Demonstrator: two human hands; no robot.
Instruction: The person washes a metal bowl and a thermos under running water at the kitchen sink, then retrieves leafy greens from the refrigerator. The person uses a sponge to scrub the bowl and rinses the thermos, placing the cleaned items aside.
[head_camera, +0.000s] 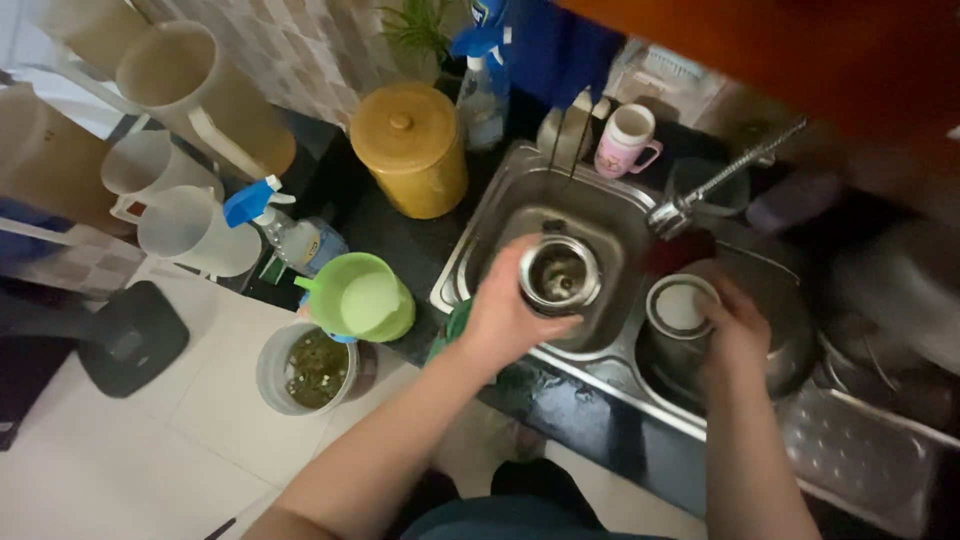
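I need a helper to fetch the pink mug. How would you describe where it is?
Find the steel sink. On the dark counter behind its back rim, right of the round yellow lidded canister, stands the pink mug, the only pink cup there.

A single head-worn camera looks steeply down from above the person's own forearms, close over a stainless steel sink (600, 215) set in a dark countertop (385, 215). The view is tilted, so the counter runs diagonally, with pale floor tiles (140, 450) at lower left.
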